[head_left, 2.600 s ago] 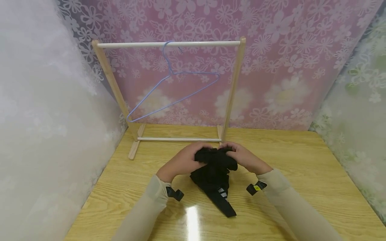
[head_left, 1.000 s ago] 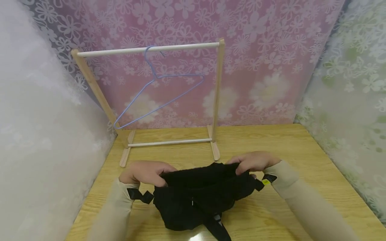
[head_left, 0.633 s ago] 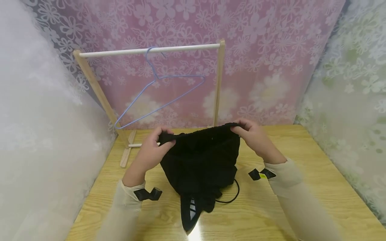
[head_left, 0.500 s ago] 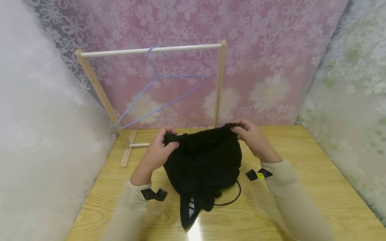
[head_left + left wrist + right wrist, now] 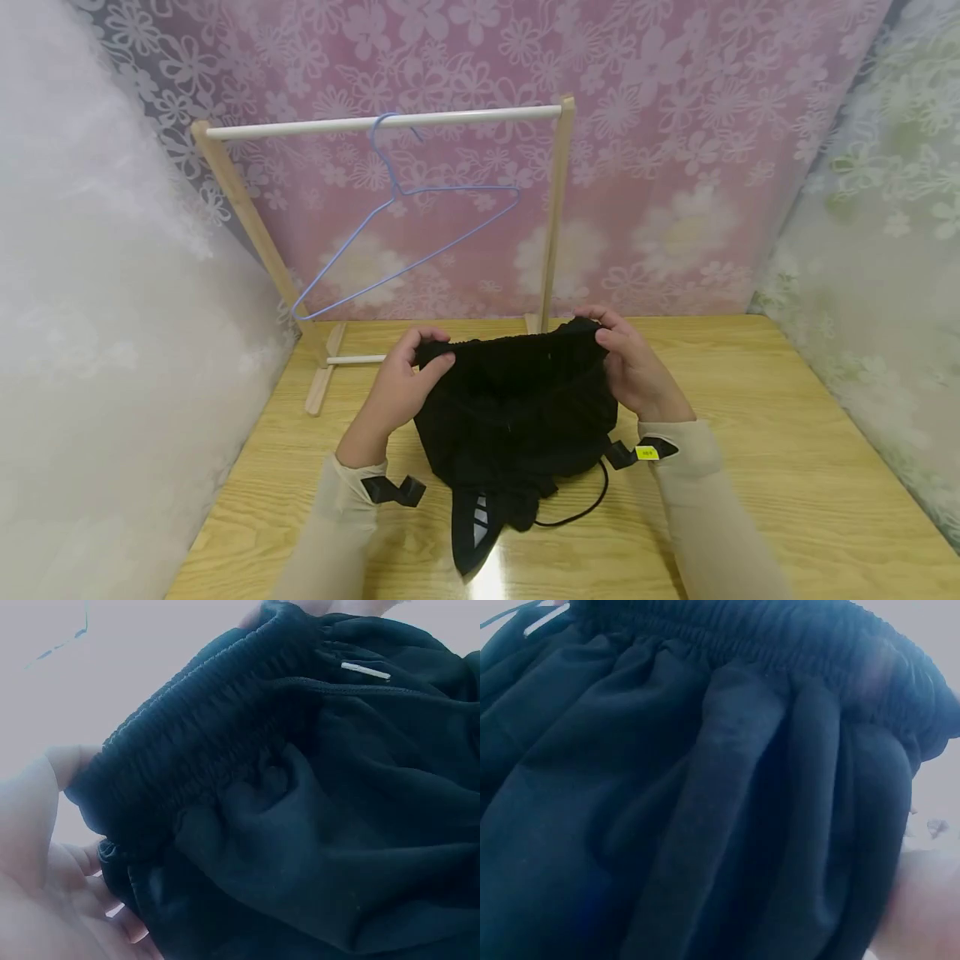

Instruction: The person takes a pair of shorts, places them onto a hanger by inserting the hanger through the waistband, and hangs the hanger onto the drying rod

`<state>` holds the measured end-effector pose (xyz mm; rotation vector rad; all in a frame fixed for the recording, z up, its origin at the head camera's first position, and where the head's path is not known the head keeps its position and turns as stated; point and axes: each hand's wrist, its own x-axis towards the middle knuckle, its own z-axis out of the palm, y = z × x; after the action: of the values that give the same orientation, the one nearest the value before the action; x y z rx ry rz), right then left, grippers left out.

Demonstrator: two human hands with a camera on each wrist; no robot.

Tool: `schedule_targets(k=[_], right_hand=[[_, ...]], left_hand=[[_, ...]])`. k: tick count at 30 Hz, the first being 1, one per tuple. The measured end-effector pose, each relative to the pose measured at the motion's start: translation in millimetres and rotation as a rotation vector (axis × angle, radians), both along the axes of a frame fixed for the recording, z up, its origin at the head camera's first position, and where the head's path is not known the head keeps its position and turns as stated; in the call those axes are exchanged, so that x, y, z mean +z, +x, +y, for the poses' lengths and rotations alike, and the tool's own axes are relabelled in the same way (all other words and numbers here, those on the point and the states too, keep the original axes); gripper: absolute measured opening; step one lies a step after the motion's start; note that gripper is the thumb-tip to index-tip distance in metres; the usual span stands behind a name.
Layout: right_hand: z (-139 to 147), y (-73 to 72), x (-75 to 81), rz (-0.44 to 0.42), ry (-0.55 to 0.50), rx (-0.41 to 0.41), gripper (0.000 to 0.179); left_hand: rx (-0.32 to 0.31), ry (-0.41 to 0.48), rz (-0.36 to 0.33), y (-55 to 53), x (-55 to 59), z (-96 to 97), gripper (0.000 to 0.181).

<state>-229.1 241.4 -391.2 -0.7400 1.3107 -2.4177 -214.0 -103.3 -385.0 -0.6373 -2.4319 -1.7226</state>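
Tabletop (image 5: 735, 467): black garment (image 5: 517, 442)
Left hand (image 5: 399, 385): pinches waistband (image 5: 202, 724), ten o'clock
Right hand (image 5: 637, 377): likewise, two o'clock; loosening risks collapse

rack (image 5: 557, 225) — back-left on table (image 5: 772, 467) | hanger (image 5: 461, 187) — on rack's top bar (image 5: 480, 116) | garment (image 5: 517, 417) before rack | backdrop (image 5: 675, 167) behind
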Motion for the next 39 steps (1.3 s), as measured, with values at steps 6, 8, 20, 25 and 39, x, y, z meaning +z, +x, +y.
schedule_targets(k=[6,8,20,25,39], right_hand=[[-9,3.5,5.6,-0.014,0.015,-0.087,0.024],[-13,5.2,9.0,-0.017,0.056,-0.154,0.021],[-16,11.4,12.4,0.093,0.568,-0.531,0.029],[-14,10.3,8.8,0.132,0.630,-0.539,0.036],[-17,10.3,9.5,0.175,0.736,-0.564,0.032]], left_hand=[[0.013,-0.010,0.021,1.0,-2.7,-4.9,0.032],[0.019,-0.028,0.025,1.6,-2.3,-6.0,0.033],[0.088,-0.173,0.042,-0.2,-6.5,-9.4,0.036],[0.106,-0.237,0.058,-1.8,-9.5,-11.3,0.039],[0.159,-0.258,0.006,-3.7,-10.2,-10.8,0.046]])
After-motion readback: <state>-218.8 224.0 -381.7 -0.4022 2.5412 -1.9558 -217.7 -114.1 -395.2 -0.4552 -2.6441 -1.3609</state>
